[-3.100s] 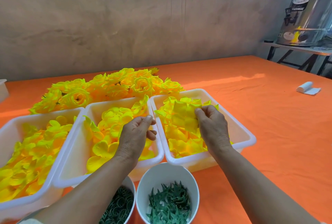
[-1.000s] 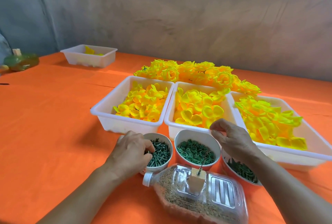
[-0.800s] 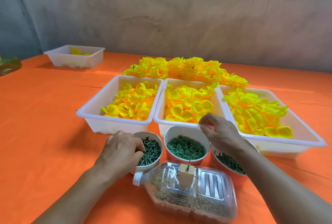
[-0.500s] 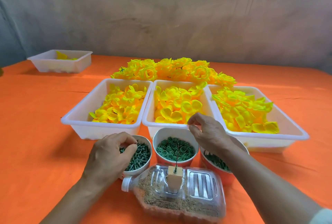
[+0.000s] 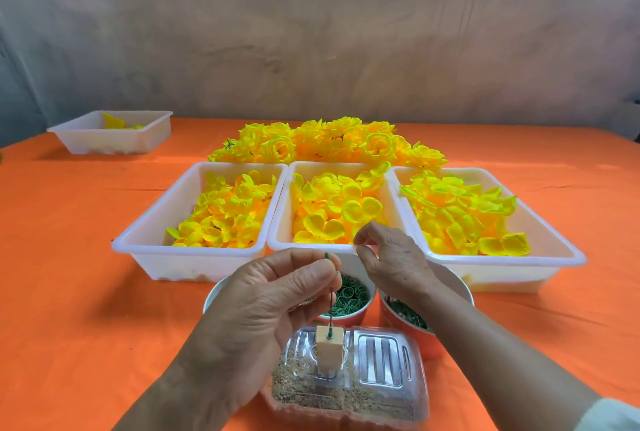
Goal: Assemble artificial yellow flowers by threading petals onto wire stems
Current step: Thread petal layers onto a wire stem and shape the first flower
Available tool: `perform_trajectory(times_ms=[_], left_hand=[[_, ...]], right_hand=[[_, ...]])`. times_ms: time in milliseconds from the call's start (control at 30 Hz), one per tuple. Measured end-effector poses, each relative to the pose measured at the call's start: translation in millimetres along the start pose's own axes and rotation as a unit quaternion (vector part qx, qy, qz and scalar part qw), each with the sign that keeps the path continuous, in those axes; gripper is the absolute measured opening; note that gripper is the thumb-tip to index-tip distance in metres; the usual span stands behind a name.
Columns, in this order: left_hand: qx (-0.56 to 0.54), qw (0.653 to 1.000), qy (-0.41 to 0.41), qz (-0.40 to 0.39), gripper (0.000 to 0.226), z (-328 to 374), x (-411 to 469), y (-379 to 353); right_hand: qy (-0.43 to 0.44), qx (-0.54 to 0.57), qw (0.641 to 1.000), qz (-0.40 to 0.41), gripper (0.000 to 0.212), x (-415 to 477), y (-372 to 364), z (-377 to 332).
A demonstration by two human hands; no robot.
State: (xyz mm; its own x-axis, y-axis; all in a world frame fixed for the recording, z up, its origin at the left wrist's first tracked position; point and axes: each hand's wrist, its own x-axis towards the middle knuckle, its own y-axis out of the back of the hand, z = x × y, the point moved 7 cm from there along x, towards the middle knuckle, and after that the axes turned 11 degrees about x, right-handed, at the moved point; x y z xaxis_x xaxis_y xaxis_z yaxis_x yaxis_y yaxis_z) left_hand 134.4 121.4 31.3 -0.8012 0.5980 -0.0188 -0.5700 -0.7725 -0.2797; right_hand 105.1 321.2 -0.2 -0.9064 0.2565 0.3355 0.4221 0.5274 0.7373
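My left hand (image 5: 270,299) pinches a small green stem piece (image 5: 327,256) between thumb and forefinger, right over a thin upright wire (image 5: 331,313). The wire stands in a tan block (image 5: 329,349) on a sand-filled clear bottle (image 5: 377,385) lying on its side. My right hand (image 5: 394,261) hovers over the cup of green rings (image 5: 353,295), its fingers loosely curled, with nothing visible between them. Behind lie three white trays of yellow petals: left (image 5: 221,216), middle (image 5: 332,212), right (image 5: 464,219).
A heap of finished yellow flowers (image 5: 329,143) lies behind the trays. A cup of green leaf pieces (image 5: 412,318) stands under my right forearm, and a third cup's rim (image 5: 212,295) shows beside my left hand. A white tray (image 5: 110,134) sits far left on the orange tablecloth.
My left hand left the cup of green stems with one piece and rose over the upright wire. My right hand stayed above the cups. The view swung left and settled.
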Motion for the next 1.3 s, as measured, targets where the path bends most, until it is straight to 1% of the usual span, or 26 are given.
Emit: perform_trajectory(times_ms=[100, 167, 233, 367, 567, 767, 967, 1133, 1300], left_hand=[[-0.011, 1.0, 0.011, -0.001, 0.052, 0, 1, 2], [-0.01, 1.0, 0.023, 0.004, 0.034, 0, 1, 2], [-0.005, 0.999, 0.032, 0.015, 0.025, 0, 0, 2], [0.023, 0.999, 0.016, 0.019, 0.017, 9, -5, -1], [0.058, 0.997, -0.014, 0.041, 0.018, 18, -8, 1], [0.143, 0.988, -0.035, 0.048, 0.024, 17, -11, 2], [0.209, 0.975, -0.059, 0.056, 0.017, 22, -14, -1], [0.221, 0.97, -0.082, 0.061, 0.026, 26, -16, -4], [0.225, 0.968, -0.086, 0.064, 0.02, 26, -15, -5]], right_hand=[[0.0, -0.005, 1.0, 0.001, 0.013, 0, -1, 1], [0.001, -0.006, 1.0, 0.002, 0.013, 0, -1, 1], [0.001, -0.005, 1.0, 0.003, 0.013, 0, -1, 1], [0.004, -0.008, 1.0, 0.002, 0.014, 0, -2, 1], [0.007, -0.006, 1.0, 0.006, 0.014, 0, -1, 1], [0.011, -0.005, 1.0, 0.007, 0.013, 0, -2, 1], [0.008, -0.008, 1.0, 0.007, 0.013, 0, -2, 1], [0.005, -0.01, 1.0, 0.007, 0.013, 0, -3, 2], [0.009, -0.007, 1.0, 0.008, 0.012, 0, -3, 3]])
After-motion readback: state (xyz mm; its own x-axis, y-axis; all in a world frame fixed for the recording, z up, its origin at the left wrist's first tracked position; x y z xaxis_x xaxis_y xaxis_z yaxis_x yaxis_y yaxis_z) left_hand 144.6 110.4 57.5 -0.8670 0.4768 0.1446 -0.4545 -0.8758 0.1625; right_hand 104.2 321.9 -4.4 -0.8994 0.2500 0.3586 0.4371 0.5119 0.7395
